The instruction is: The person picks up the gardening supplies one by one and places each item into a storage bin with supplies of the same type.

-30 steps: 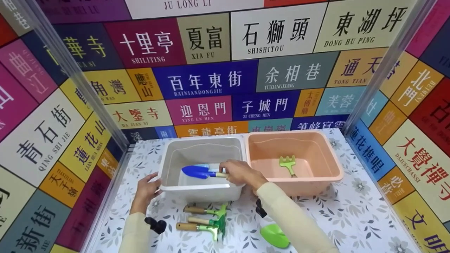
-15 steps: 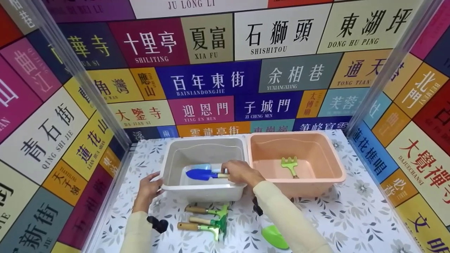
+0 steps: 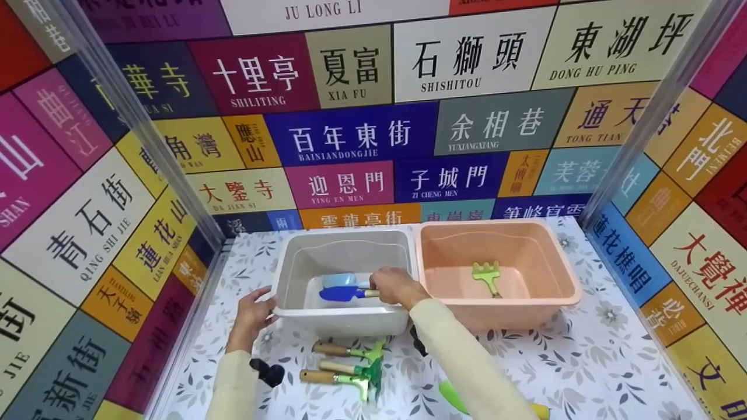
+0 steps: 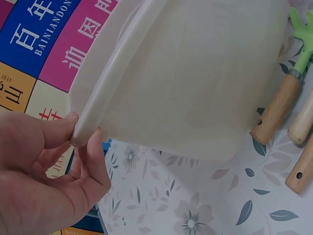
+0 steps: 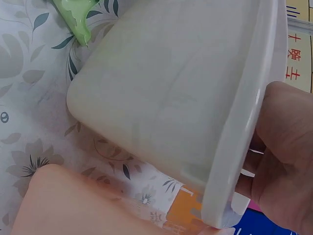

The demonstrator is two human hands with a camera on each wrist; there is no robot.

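A grey-white plastic basin (image 3: 344, 319) stands on the table. My left hand (image 3: 252, 315) pinches its near left rim corner, thumb on one side and fingers on the other, as the left wrist view shows. My right hand (image 3: 397, 286) reaches over the front rim and holds a blue hand trowel (image 3: 340, 293) by its wooden handle. The blade points left, low inside the basin. Behind it lies a light-blue tool (image 3: 337, 279). In the right wrist view the basin's wall (image 5: 166, 98) hides the trowel and part of the fingers.
A peach basin (image 3: 499, 312) on the right contains a green hand fork (image 3: 485, 277). Several wooden-handled green garden tools (image 3: 350, 366) lie in front of the grey basin. A bright green blade (image 3: 450, 396) shows partly under the right forearm. Printed walls (image 3: 344, 131) enclose the table.
My right hand has lowered the blue trowel further into the grey basin, and the right forearm has swung a little left. The left hand keeps its hold on the rim. The head view has shifted slightly.
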